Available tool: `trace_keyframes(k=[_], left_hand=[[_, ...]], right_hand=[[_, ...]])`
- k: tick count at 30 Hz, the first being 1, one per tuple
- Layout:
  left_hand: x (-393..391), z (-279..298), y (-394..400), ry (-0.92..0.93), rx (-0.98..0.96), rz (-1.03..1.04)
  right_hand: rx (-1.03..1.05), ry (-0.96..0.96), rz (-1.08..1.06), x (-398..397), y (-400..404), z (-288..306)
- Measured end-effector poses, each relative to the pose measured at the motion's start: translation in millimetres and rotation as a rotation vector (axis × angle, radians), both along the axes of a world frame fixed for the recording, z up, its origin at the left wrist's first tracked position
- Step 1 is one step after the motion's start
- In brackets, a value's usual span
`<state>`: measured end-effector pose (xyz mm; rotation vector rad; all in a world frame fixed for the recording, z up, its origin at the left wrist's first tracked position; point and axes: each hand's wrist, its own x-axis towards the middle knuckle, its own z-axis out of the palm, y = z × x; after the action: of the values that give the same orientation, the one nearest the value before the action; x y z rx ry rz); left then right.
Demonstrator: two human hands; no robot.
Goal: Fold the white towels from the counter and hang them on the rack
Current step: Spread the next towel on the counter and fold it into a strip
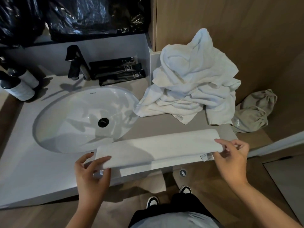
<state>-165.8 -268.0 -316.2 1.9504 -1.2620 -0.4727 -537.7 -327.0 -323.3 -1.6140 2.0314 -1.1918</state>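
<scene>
Here, left hand (pixel 92 175) and right hand (pixel 233 158) — each grip pinching folded towel (pixel 156 148) ends, counter (pixel 29 162) edge.

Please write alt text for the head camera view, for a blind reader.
Two hands, left hand and right hand, pinch the ends of a folded white towel on the counter beside a sink. A pile of unfolded towels lies behind.

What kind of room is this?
Most likely a hotel bathroom. There is a white oval sink set in a counter with a black faucet, small black toiletry tubes behind it, and a pile of white towels.
</scene>
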Motion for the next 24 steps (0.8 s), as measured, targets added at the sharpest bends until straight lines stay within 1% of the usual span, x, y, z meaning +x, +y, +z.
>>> trace_keyframes(k=[2,4,5,6,8,9,11,13,15,18,22,24], left_hand=[[-2.4,10.6,-4.1,0.233,0.134,0.117],[-1.5,20.8,-9.7,0.381,0.189,0.181],[-0.9,25.4,-13.1,0.401,0.214,0.192],[-0.3,29.6,-16.5,0.391,0.257,0.207],[1.6,32.6,-23.3,0.315,0.359,0.205],[2.0,32.7,-25.3,0.27,0.404,0.186],[2.1,32.2,-27.4,0.222,0.471,0.166],[4.4,30.3,-30.0,0.266,0.487,0.184],[4.6,31.3,-32.3,0.325,0.519,0.185],[2.5,33.5,-32.8,0.465,0.549,0.166],[3.6,31.9,-28.6,0.747,0.489,0.201],[5.1,29.9,-25.8,0.795,0.485,0.199]], right_hand=[[0.057,-0.067,-0.06,3.3,-0.4,5.7],[0.195,-0.113,-0.089,4.0,-3.6,9.3],[0.292,-0.172,-0.097,4.8,-5.6,10.8],[0.379,-0.283,-0.105,7.0,-7.0,13.4],[0.487,-0.606,-0.107,13.4,-8.2,21.4],[0.507,-0.745,-0.103,17.5,-8.5,26.7],[0.519,-0.927,-0.121,23.6,-9.0,34.4],[0.495,-1.069,-0.161,27.3,-11.4,38.8],[0.482,-1.17,-0.211,24.3,-16.0,38.1],[0.514,-1.214,-0.26,14.2,-23.0,31.4],[0.48,-1.091,-0.283,2.1,-27.7,20.1],[0.47,-1.072,-0.273,-1.5,-27.9,18.4]])
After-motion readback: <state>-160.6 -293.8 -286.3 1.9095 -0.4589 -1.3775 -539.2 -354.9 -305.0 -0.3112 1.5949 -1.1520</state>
